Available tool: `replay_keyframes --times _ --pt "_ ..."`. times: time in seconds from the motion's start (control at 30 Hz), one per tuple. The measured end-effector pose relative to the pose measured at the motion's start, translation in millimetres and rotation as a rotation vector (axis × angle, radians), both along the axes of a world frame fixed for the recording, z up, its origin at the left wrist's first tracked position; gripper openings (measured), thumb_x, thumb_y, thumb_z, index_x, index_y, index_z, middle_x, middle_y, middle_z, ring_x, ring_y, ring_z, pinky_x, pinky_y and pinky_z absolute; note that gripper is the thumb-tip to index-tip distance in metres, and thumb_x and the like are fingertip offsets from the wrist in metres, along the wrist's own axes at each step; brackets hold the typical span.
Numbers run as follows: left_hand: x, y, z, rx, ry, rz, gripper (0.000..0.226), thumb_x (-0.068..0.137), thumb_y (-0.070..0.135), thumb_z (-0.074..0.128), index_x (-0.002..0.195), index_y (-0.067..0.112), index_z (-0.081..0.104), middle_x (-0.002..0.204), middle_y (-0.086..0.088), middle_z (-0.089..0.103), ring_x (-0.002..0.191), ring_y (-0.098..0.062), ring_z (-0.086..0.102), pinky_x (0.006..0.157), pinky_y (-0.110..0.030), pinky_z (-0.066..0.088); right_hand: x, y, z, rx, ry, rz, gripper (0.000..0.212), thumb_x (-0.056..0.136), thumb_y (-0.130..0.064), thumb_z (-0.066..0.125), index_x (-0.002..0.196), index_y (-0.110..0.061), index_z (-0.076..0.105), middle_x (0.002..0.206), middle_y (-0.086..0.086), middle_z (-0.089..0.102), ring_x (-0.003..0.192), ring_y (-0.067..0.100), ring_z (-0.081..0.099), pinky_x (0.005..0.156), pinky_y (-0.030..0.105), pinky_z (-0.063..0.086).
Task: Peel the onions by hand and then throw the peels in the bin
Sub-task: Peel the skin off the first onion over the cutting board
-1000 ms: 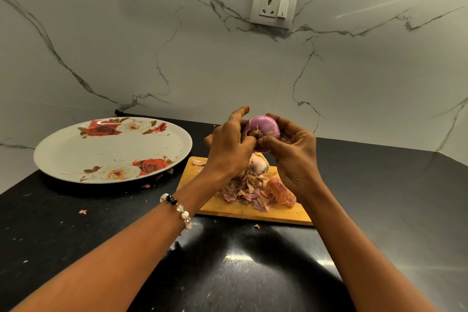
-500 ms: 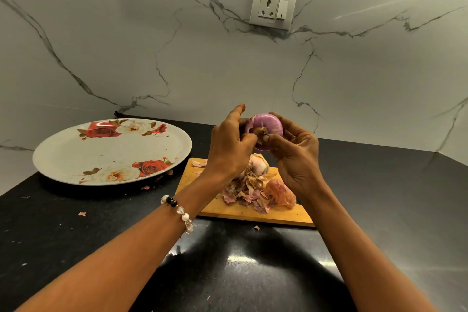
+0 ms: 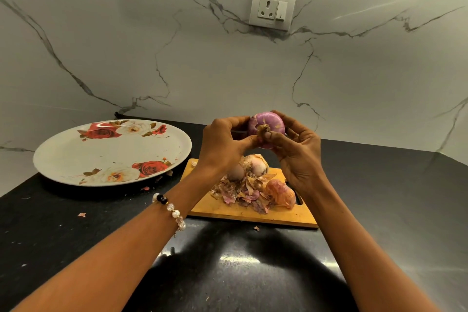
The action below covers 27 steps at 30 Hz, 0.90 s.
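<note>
We held the purple onion (image 3: 266,127) up in both hands above the far end of the cutting board (image 3: 253,213), which lay on the black worktop (image 3: 76,248) toward its back edge. Our left hand (image 3: 225,145) curled round the onion's left side; our right hand (image 3: 296,152) cupped it from the right and below, thumb pressed at the dry root tuft facing us. Compared with a second before, the left forefinger, then raised and pointing up, had folded down with the others, and both thumbs had closed in on the root end; the onion had turned little, and sat at much the same height. We judged this to be the last trimming of that onion: its skin looked smooth and glossy, so most of the papery layers seemed already off, with only the root scrap left to pick. On the board beneath lay a heap of peels (image 3: 243,195) and at least three other onions (image 3: 258,166), two pale ones at the far side and an orange-skinned one at the near right. The flowered plate (image 3: 63,157) stood at the worktop's left side, touching nothing we handled. Stray flakes lay on the worktop near the board's front edge. No bin was in view, so the discarding step remained ahead.
</note>
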State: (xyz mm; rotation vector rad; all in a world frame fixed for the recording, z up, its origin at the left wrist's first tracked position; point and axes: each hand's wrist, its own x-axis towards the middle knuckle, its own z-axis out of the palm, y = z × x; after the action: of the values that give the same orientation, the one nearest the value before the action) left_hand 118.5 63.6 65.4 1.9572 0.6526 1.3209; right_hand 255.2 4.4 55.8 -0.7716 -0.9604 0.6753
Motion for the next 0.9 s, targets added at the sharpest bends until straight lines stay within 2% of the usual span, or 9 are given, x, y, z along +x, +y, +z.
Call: replay_keyframes --times 0.1,0.23,0.33,0.4,0.53,0.73,0.8,0.9 --pt "-1 0 0 0.036 -0.010 0.008 0.052 0.073 0.024 0.078 0.121 0.009 0.064 0.112 -0.004 0.070 0.090 -0.003 0.063 0.074 -0.004 0.046 1 0 0 -0.009 -0.030 -0.019 0.062 0.056 -0.016 0.082 0.115 -0.007 0.064 0.115 0.020 0.065 0.096 0.030 0.068 0.072 0.029 0.060" --pt "-4 3 1 0.055 -0.034 -0.018 0.048 0.077 0.018 0.075 0.121 0.006 0.063 0.114 -0.007 0.069 0.093 -0.004 0.063 0.077 -0.008 0.050 5 -1 2 -0.038 -0.139 -0.067 0.054 0.065 -0.010 0.077 0.117 -0.008 0.063 0.108 0.008 0.068 0.100 0.029 0.069 0.075 0.033 0.061" --pt "-4 5 1 0.068 -0.048 -0.005 0.045 0.081 0.016 0.071 0.124 0.005 0.060 0.118 -0.008 0.066 0.100 -0.009 0.064 0.082 -0.014 0.051 5 -1 1 -0.023 -0.152 -0.058 0.060 0.061 -0.018 0.081 0.117 -0.009 0.063 0.104 0.002 0.072 0.103 0.029 0.068 0.079 0.035 0.060" --pt "-3 5 0 0.090 -0.054 0.014 0.044 0.084 0.016 0.068 0.126 0.005 0.059 0.121 -0.009 0.065 0.102 -0.009 0.061 0.082 -0.012 0.049 3 -1 0 -0.006 -0.151 -0.061 0.063 0.057 -0.023 0.082 0.116 -0.010 0.063 0.103 0.000 0.073 0.104 0.029 0.068 0.081 0.035 0.060" --pt "1 6 -3 0.110 -0.069 0.054 0.045 0.088 0.015 0.064 0.130 0.002 0.053 0.127 -0.012 0.061 0.112 -0.017 0.060 0.085 -0.011 0.046 1 0 0 0.013 -0.148 -0.079 0.064 0.057 -0.024 0.082 0.117 -0.009 0.064 0.108 0.005 0.072 0.104 0.028 0.069 0.082 0.035 0.059" --pt "4 7 -5 0.139 -0.070 0.089 0.045 0.090 0.015 0.061 0.132 0.002 0.051 0.131 -0.012 0.058 0.118 -0.022 0.058 0.091 -0.023 0.049 3 1 -2 0.022 -0.108 -0.041 0.066 0.060 -0.017 0.080 0.121 -0.003 0.061 0.114 0.014 0.068 0.102 0.029 0.069 0.080 0.032 0.060" --pt "5 9 -5 0.124 -0.077 0.105 0.042 0.092 0.014 0.060 0.132 0.002 0.052 0.130 -0.012 0.058 0.117 -0.022 0.058 0.092 -0.027 0.051 3 1 -1 0.022 -0.080 -0.022 0.057 0.066 -0.009 0.076 0.120 -0.002 0.061 0.111 0.014 0.069 0.100 0.028 0.070 0.078 0.031 0.060" --pt "2 15 -5 -0.025 -0.144 0.103 0.040 0.094 0.014 0.057 0.132 0.002 0.053 0.130 -0.012 0.059 0.113 -0.023 0.061 0.086 -0.032 0.056 3 -1 1 0.052 0.007 0.075 0.047 0.070 -0.005 0.070 0.115 -0.002 0.061 0.100 0.007 0.073 0.095 0.024 0.070 0.076 0.033 0.061"
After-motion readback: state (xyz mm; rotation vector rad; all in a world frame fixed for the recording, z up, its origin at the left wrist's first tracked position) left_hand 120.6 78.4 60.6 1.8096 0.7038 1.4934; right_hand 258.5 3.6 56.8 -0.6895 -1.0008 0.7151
